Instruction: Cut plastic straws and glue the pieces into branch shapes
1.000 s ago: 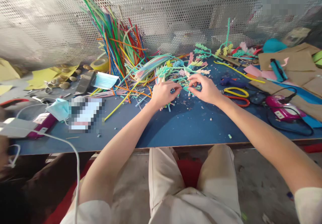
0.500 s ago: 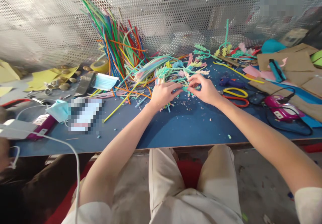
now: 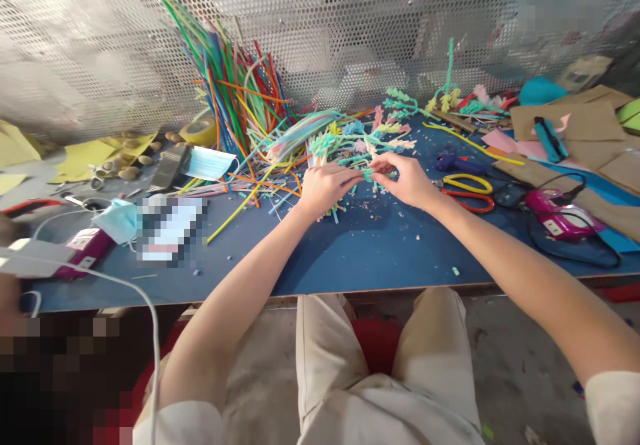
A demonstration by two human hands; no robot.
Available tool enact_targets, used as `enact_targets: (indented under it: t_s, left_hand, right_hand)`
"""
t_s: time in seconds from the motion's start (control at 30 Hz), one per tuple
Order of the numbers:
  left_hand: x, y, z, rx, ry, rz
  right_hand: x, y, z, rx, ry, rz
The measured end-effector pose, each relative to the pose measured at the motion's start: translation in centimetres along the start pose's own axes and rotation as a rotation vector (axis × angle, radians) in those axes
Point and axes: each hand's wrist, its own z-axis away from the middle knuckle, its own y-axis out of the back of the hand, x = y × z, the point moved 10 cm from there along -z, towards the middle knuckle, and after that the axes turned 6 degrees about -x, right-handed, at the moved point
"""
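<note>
My left hand [image 3: 327, 188] and my right hand [image 3: 404, 177] meet over the middle of the blue table [image 3: 360, 252]. Between their fingertips they pinch a short green pipe cleaner [image 3: 368, 174], partly hidden by the fingers. Just behind them lies a pile of pastel pipe cleaner sprigs [image 3: 357, 144] in green, yellow, blue and pink. A bundle of loose pastel pipe cleaners [image 3: 305, 132] rests beyond my left hand. Cut ends and small scraps are scattered around and below the fingers.
Long coloured pipe cleaners [image 3: 225, 92] lean on the perforated metal screen [image 3: 370, 18]. To the right are scissors [image 3: 467, 192], a blue glue gun [image 3: 460, 163] and a purple power strip [image 3: 565, 215]. Leftward lie a phone [image 3: 173, 228], face masks [image 3: 210, 163] and tape [image 3: 200, 130]. Another person's arm shows far left.
My right hand has shifted slightly left, bringing its fingertips closer to my left hand's around the green pipe cleaner. The things on the table stay put.
</note>
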Motion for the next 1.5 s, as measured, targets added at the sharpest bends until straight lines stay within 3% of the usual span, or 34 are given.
enact_targets:
  t_s: [0.37,0.67,1.13,1.4,1.5]
  left_hand:
    - [-0.1,0.2,0.1,0.045,-0.006,0.030]
    - [-0.4,-0.5,0.0,-0.075,0.070,0.073]
    - [-0.8,-1.6,-0.2,-0.238,0.130,0.016]
    - [-1.3,-0.4,-0.2,-0.141,0.205,0.013]
    - [-1.3,-0.2,-0.1,-0.121,0.176,0.014]
  right_hand:
    - [-0.6,0.1,-0.1,0.017,0.066,0.041]
    - [-0.9,0.0,-0.2,-0.029,0.040,0.067]
    - [0.9,-0.3,0.1,-0.021,-0.048,-0.015]
    - [2.0,0.0,0.1,0.011,-0.085,-0.084]
    - [2.3,0.2,0.2,0.035,-0.095,-0.123]
